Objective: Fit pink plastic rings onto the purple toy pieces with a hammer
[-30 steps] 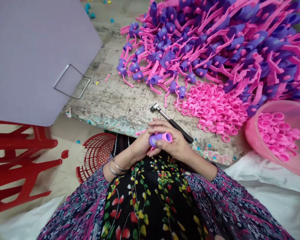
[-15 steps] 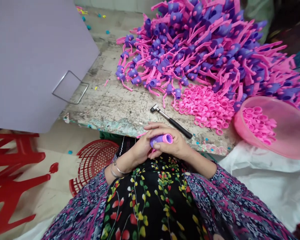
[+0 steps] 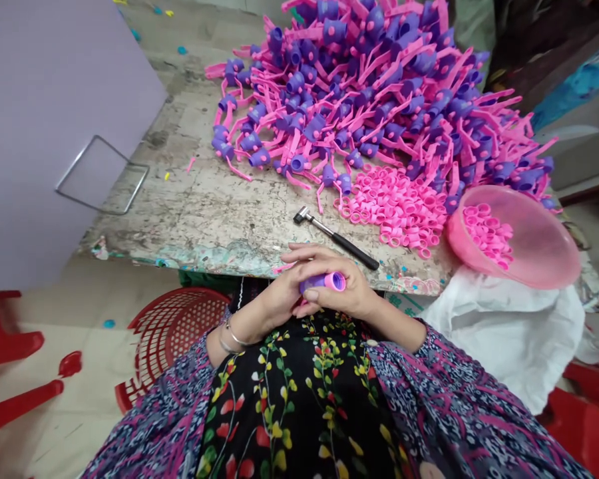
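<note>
Both my hands are wrapped around a purple plastic toy piece (image 3: 317,283), held in front of my apron at the table's edge. A pink ring (image 3: 337,281) sits around its open end, which points right. My left hand (image 3: 281,291) grips the piece from the left, mostly behind the other hand. Over the top and front lies my right hand (image 3: 352,286), its thumb along the piece. Part of a pink strip sticks out past my left fingers. Just beyond my hands, a small hammer (image 3: 335,237) with a black handle rests on the table.
Many purple pieces with pink arm-like strips (image 3: 349,86) are heaped at the back. Loose pink rings (image 3: 394,206) lie before them, beside a pink bowl (image 3: 544,246) of more rings. A grey panel (image 3: 64,100) stands left; a red basket (image 3: 180,326) is below.
The view has shifted, so the table and its contents appear further left and more of the right side shows. My hands stay closed around the purple piece, almost unmoved.
</note>
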{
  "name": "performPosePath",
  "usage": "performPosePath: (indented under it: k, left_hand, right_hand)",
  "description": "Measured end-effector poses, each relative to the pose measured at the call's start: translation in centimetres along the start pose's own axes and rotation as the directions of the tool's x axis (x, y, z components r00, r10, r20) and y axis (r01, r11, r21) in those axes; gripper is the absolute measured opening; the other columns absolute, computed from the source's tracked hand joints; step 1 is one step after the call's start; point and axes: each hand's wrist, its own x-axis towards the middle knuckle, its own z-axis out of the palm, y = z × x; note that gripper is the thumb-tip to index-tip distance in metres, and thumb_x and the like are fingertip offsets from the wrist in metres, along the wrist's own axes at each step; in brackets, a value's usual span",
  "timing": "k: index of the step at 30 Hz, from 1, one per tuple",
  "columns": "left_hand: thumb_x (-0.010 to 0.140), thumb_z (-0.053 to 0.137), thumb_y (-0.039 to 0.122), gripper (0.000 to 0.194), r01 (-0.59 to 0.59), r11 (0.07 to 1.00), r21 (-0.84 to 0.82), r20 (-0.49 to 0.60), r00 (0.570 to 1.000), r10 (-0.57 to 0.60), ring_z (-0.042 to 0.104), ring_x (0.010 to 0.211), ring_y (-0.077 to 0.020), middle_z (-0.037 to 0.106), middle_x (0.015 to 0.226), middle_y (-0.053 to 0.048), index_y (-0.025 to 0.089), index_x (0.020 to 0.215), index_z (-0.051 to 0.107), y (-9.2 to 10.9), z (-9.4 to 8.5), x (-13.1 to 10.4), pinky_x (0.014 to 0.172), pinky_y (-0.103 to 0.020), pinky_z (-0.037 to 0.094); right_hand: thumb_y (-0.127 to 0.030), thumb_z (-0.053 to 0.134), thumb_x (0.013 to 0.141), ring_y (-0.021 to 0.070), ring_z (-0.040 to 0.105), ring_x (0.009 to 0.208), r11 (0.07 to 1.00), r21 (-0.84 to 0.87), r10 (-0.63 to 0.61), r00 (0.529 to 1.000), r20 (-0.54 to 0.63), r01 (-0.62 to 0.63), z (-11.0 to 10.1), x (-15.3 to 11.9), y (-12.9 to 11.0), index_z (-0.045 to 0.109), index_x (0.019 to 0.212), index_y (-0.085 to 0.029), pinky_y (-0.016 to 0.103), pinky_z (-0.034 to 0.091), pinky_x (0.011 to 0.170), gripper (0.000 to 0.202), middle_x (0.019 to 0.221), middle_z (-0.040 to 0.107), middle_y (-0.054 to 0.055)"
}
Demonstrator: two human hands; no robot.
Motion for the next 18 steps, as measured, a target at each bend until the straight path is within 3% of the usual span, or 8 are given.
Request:
performPosePath:
  k: [2, 8, 18]
  left_hand:
    - [0.070, 0.067, 0.018, 0.013, -0.047, 0.998, 0.043, 0.000, 0.999, 0.047, 0.061, 0.080, -0.0171, 0.065, 0.084, -0.003, 0.017, 0.083, 0.066, 0.2, -0.1, 0.4, 0.063, -0.024, 0.050]
    - [0.073, 0.059, 0.018, 0.003, -0.181, 0.942, 0.283, -0.027, 0.980, 0.197, 0.050, 0.065, -0.0132, 0.056, 0.065, 0.000, 0.018, 0.072, 0.061, 0.4, -0.1, 1.5, 0.054, -0.022, 0.042]
    - [0.087, 0.050, 0.033, 0.022, -0.344, 0.828, 0.443, 0.006, 0.924, 0.381, 0.061, 0.086, -0.0190, 0.066, 0.092, -0.004, 0.019, 0.098, 0.063, 0.0, -0.3, 2.6, 0.075, -0.031, 0.049]
  right_hand:
    - [-0.036, 0.066, 0.086, 0.0237, 0.052, 0.128, 1.000, 0.005, 0.008, 1.000, -0.013, -0.008, -0.1, 0.5, 0.2, 0.073, 0.088, -0.031, 0.049, 0.032, 0.113, 0.009, 0.118, 0.070, -0.001]
    - [-0.036, 0.057, 0.093, 0.0222, 0.052, 0.129, 1.000, -0.028, -0.008, 0.993, -0.119, 0.005, -0.2, 1.1, 1.4, 0.068, 0.078, -0.027, 0.049, 0.033, 0.112, 0.020, 0.116, 0.072, 0.000]
    - [-0.036, 0.058, 0.092, 0.0209, 0.053, 0.128, 0.995, -0.038, -0.099, 0.981, -0.169, 0.094, -1.0, 2.0, 2.3, 0.065, 0.078, -0.024, 0.050, 0.037, 0.110, 0.019, 0.119, 0.071, 0.002]
